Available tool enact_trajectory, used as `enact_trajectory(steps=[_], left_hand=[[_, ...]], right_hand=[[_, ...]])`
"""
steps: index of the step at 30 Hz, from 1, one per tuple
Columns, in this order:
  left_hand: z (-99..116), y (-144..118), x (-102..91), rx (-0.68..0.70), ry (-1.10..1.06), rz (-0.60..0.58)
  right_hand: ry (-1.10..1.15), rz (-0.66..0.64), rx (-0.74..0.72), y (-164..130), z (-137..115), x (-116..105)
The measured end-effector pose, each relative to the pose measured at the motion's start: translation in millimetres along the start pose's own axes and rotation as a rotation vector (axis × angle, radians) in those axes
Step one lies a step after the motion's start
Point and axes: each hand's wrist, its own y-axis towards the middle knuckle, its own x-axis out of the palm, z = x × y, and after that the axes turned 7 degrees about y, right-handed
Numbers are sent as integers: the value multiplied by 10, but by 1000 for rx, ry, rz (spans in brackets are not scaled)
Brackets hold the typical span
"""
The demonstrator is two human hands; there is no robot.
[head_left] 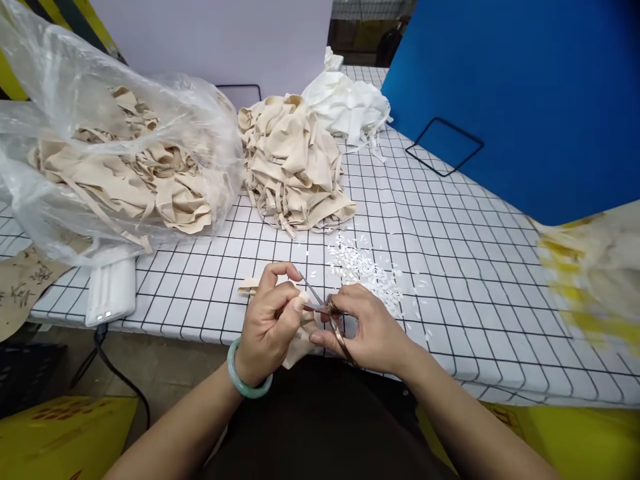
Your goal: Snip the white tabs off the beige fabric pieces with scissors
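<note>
Beige cloth (pixel 296 353), thin and soft, sits at the clock's centre, by the table edge just before my body. My left hand (pixel 273 320) pinches a bit of it between thumb and curled fingers, likely to keep it steady beside the blades; the rest droops below. My right hand (pixel 367 323) grips metal scissors (pixel 323 308) by the loops, blades parted in a narrow V pointing to 10 o'clock, presumably for close work. Green bangle (pixel 231 367) on left wrist, smooth, polished. At 2 o'clock, tiny white slips (pixel 367 270), flat and oblong, material unclear. At 12, crumpled beige heap (pixel 295 153) with dangling straps, within reach; glossier white bundle (pixel 347 103) just behind. At 10, crinkly clear bag (pixel 60 67) gaping over more beige pieces, probably keeping them together. At 9, white plastic device (pixel 113 290), cable attached. Checked tablecloth (pixel 450 253) underneath.
</note>
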Motion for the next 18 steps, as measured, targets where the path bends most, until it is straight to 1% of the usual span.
enact_trajectory(steps=[5, 10, 14, 18], left_hand=[[-19, 2, 47, 4, 15, -36], [-27, -13, 67, 18, 40, -50], [-35, -13, 84, 34, 63, -48], [-35, -4, 90, 69, 62, -44]], right_hand=[[-3, 53, -25, -35, -20, -22], [-14, 64, -35, -41, -20, -48], [-36, 73, -27, -40, -10, -36], [-37, 80, -51, -45, -16, -13]])
